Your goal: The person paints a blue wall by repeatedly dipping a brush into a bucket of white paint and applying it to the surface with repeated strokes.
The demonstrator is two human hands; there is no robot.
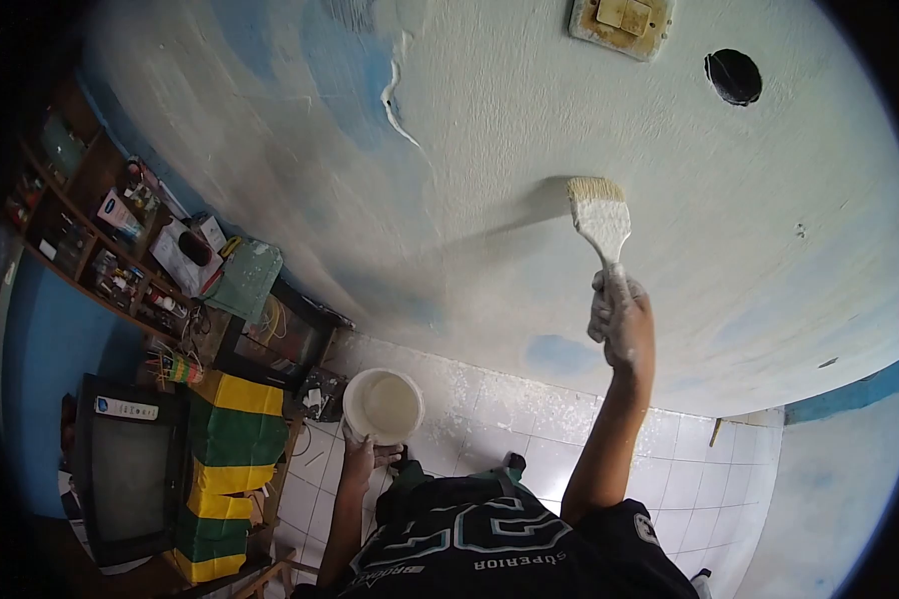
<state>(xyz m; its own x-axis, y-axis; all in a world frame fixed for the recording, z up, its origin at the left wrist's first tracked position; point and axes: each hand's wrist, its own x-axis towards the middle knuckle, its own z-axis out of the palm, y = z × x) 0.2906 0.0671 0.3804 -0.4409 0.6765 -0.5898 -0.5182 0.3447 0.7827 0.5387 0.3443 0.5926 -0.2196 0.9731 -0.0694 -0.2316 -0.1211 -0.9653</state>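
Note:
My right hand is wrapped round the handle of a wide paintbrush, its fingers smeared with white paint. The brush points up, and its pale bristles are at the wall, casting a shadow to the left. Low on the left, my left hand grips the side of a white bucket, fingers spread under its near rim. Pale paint shows inside the bucket. White covers much of the wall, with blue patches showing through at the upper left and lower middle.
A stained light switch and a dark round hole are in the upper wall. To the left stand a cluttered wooden shelf, an old television and a green-and-yellow cloth. Paint spots mark the tiled floor.

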